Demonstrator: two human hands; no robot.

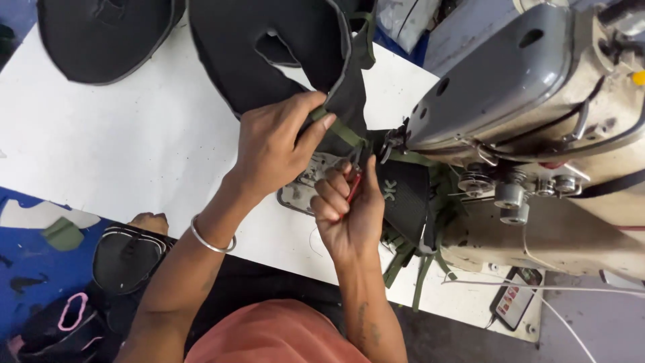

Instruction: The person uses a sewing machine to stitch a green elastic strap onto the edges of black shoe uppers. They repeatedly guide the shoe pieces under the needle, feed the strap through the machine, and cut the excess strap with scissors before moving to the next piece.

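- My left hand [272,144] is pinching the grey-bound edge of the black padded panel [295,50] together with the olive webbing strap [346,132]; thumb and forefinger are closing on both, just left of the needle area.
- My right hand [346,215] is clenching around a small red-handled snipper [353,186]; its tip is pointing up and slightly right toward the strap, its long axis running nearly upright in the view.
- The strap is running diagonally, from my left fingertips down-right toward the presser foot; its long axis is pointing at the sewing machine [537,121].
- The panel is lying with its long axis going from the top of the view down toward my hands; its cut-out opening is sitting above my left thumb.
- A second black piece with a light printed mark [403,195] is hanging off the table edge beside my right hand, with more olive straps [423,269] trailing below it.
- Another black padded panel [101,33] is resting at the far left of the white table [101,148], well apart from my hands.
- A metal bangle [211,242] is sitting on my left wrist.
- A dark rectangular control box with a red-and-white label [516,298] is fixed low at the right, below the machine, with a white cable crossing it.
- A clear plastic package [406,17] is lying at the top, behind the panel; contents unreadable.
- A black sandal [127,255] is showing on the blue floor at lower left.
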